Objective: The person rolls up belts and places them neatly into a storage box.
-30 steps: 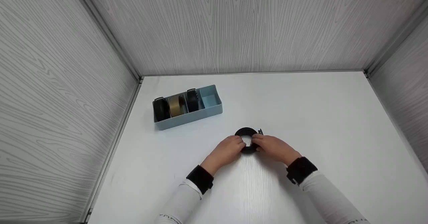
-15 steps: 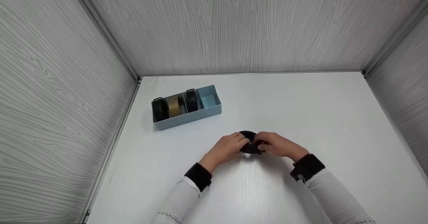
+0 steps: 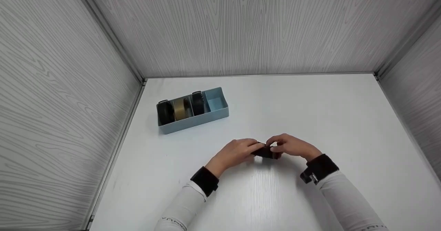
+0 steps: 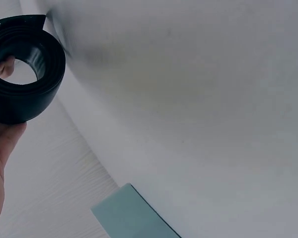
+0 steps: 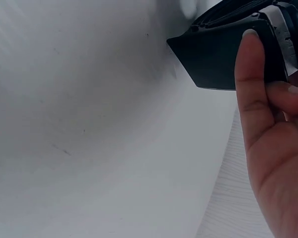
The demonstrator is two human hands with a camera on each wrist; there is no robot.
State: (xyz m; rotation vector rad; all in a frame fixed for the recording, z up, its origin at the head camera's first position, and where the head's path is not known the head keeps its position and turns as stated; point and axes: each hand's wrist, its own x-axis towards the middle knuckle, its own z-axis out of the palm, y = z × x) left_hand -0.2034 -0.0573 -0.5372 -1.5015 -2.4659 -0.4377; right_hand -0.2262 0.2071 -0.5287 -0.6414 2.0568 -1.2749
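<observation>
Both hands on the rolled black belt, just above the table

Left hand (image 3: pixel 237 151) and right hand (image 3: pixel 291 146) both pinch the coiled black belt (image 3: pixel 264 152) between them, fingers curled round it, mid-table (image 3: pixel 310 107). Off to the back left sits a blue organizer box (image 3: pixel 193 111) with three more rolled belts (image 3: pixel 180 109) standing in its compartments; the rightmost one's empty.

Both hands (image 3: pixel 265 148) hide most of the rolled belt (image 3: pixel 263 152).

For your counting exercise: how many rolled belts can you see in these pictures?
4. Three stand in the blue organiser: a black belt at its left end, a tan belt next, another black belt third. The fourth rolled belt is gripped between left hand and right hand.
</observation>
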